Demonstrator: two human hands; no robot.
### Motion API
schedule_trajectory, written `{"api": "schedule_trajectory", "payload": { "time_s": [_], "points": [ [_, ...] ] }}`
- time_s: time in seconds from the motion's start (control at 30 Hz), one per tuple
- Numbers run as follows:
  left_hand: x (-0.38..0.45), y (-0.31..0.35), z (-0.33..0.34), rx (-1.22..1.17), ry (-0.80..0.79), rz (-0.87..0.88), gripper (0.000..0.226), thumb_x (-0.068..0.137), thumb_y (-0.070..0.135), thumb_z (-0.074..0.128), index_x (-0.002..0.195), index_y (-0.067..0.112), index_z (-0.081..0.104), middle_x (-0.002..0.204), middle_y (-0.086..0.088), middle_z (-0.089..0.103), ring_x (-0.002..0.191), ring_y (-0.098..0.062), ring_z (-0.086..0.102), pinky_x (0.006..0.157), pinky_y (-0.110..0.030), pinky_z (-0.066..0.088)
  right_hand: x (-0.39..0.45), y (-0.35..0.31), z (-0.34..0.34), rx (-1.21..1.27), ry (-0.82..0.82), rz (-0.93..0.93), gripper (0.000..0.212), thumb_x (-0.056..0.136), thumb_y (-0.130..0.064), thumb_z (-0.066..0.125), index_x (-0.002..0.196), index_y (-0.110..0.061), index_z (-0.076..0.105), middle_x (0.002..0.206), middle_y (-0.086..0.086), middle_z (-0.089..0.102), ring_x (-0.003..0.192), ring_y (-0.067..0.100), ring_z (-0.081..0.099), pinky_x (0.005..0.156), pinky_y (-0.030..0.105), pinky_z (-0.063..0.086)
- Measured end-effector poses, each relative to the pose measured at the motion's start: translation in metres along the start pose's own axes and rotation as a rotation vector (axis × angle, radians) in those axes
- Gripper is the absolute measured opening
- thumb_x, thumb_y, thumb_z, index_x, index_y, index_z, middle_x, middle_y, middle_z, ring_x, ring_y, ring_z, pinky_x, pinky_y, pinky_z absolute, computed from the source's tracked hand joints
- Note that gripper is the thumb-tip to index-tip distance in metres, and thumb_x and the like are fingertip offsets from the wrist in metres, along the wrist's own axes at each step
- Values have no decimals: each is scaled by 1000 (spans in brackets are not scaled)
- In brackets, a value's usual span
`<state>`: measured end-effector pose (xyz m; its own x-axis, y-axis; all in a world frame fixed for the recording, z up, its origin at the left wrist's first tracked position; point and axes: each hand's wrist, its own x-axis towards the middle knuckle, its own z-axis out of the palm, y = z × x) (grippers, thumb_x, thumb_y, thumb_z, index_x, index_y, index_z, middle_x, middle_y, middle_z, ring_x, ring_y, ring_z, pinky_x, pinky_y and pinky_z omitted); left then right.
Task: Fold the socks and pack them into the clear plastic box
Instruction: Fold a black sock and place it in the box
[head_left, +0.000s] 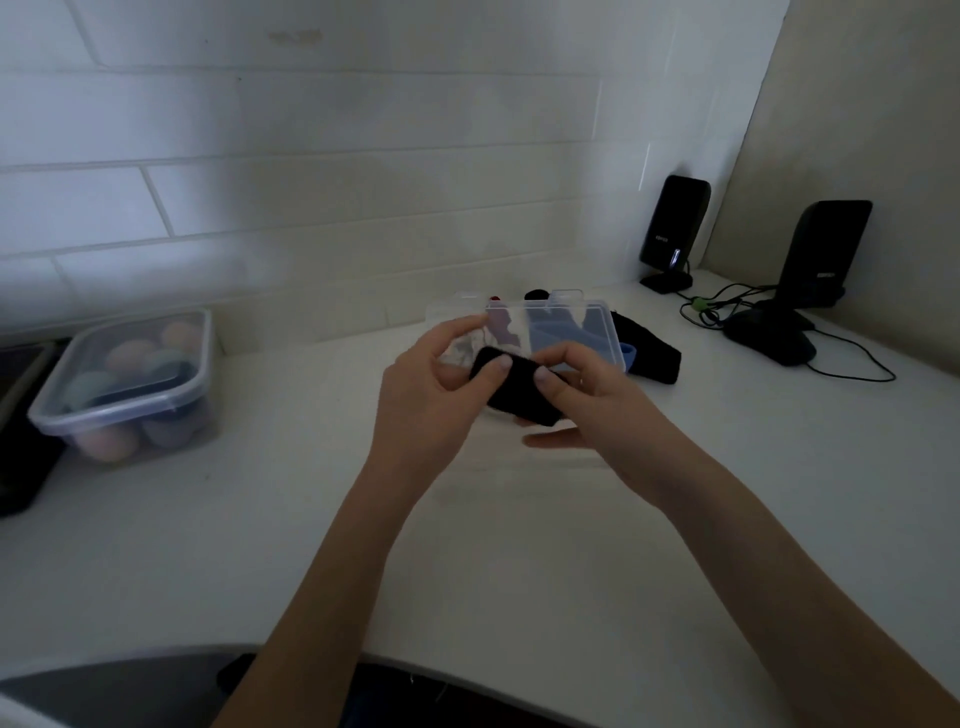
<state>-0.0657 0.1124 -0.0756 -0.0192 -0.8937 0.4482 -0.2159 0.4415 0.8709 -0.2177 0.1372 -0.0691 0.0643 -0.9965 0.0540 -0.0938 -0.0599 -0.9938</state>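
A folded black sock (519, 387) is held above the white table in front of me. My left hand (431, 395) pinches its left end with thumb and fingers, and my right hand (587, 402) grips its right end. Just behind them stands the clear plastic box (597, 322), with a pale patterned sock (467, 345) at its left and a blue sock (556, 335) inside. To the right of the box, another black sock (652, 353) lies on the table. Something small, red and black, shows behind the box, mostly hidden.
A lidded plastic container (130, 384) with pastel balls stands at the left. Two black speakers (672, 231) (815, 270) with cables (852, 364) occupy the back right corner. A tiled wall closes the back. A dark object (21, 457) lies at the far left edge.
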Motion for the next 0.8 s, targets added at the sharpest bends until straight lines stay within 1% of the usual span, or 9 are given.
{"api": "schedule_trajectory", "payload": {
  "time_s": [0.1, 0.17, 0.2, 0.3, 0.43, 0.53, 0.6, 0.67, 0.8],
  "points": [
    [-7, 0, -9, 159, -47, -24, 9, 77, 23, 72, 82, 28, 67, 63, 9, 71, 60, -1, 66, 58, -17, 46, -2, -1, 0, 29, 9, 51, 16, 95, -22, 52, 109, -14, 53, 91, 2, 69, 68, 16, 70, 55, 23, 55],
    [-14, 1, -14, 228, -45, -17, 10, 75, 23, 73, 78, 24, 63, 70, 11, 71, 65, 0, 67, 58, -13, 46, 2, -2, 3, 21, 51, 54, 21, 92, -21, 58, 110, -12, 51, 85, 3, 70, 61, 12, 68, 50, 20, 50],
    [-18, 0, -16, 268, -37, -3, 11, 75, 23, 73, 77, 22, 62, 72, 12, 70, 68, 0, 66, 58, -9, 44, 5, -3, 5, -12, 68, 47, 22, 90, -19, 61, 107, -11, 50, 83, 5, 70, 58, 10, 66, 49, 19, 48],
    [-26, -6, -24, 367, -17, 38, 13, 75, 27, 72, 74, 20, 61, 77, 11, 67, 80, -6, 62, 67, -12, 40, 14, -5, 14, -208, 80, 6, 22, 87, -19, 66, 95, -12, 47, 80, 8, 68, 51, 3, 60, 48, 16, 45],
    [-31, -17, -34, 447, 8, 82, 14, 76, 26, 73, 68, 26, 61, 86, 14, 63, 89, -5, 49, 76, -8, 32, 21, -8, 25, -420, 19, -21, 17, 85, -17, 67, 90, -13, 51, 88, 14, 69, 62, 9, 61, 51, 17, 48],
    [-36, -24, -39, 380, 32, 66, 10, 77, 20, 72, 74, 25, 64, 95, 19, 57, 93, 1, 48, 85, -22, 39, 23, -5, 35, -472, -48, -5, 13, 85, -12, 66, 89, -10, 55, 97, 16, 65, 69, 13, 63, 51, 18, 55],
    [-39, -27, -41, 256, 55, -8, 8, 79, 16, 70, 82, 21, 65, 96, 22, 57, 93, -2, 56, 77, -14, 47, 24, 1, 42, -592, -61, -11, 12, 83, -14, 69, 88, -13, 59, 99, 13, 65, 79, 19, 67, 62, 26, 59],
    [-41, -31, -41, 174, 67, -68, 9, 80, 11, 69, 85, 17, 65, 100, 13, 61, 91, -8, 62, 66, -5, 47, 25, 6, 48, -714, -64, -54, 13, 80, -18, 72, 86, -17, 61, 96, 10, 68, 83, 21, 68, 69, 28, 55],
    [-39, -36, -46, 44, 59, -144, 6, 80, 11, 69, 85, 14, 67, 109, 4, 65, 83, -12, 66, 62, -7, 49, 27, 7, 57, -813, -83, -33, 24, 83, -37, 67, 96, -19, 61, 94, 3, 63, 83, 16, 60, 70, 25, 46]
  ]
}}
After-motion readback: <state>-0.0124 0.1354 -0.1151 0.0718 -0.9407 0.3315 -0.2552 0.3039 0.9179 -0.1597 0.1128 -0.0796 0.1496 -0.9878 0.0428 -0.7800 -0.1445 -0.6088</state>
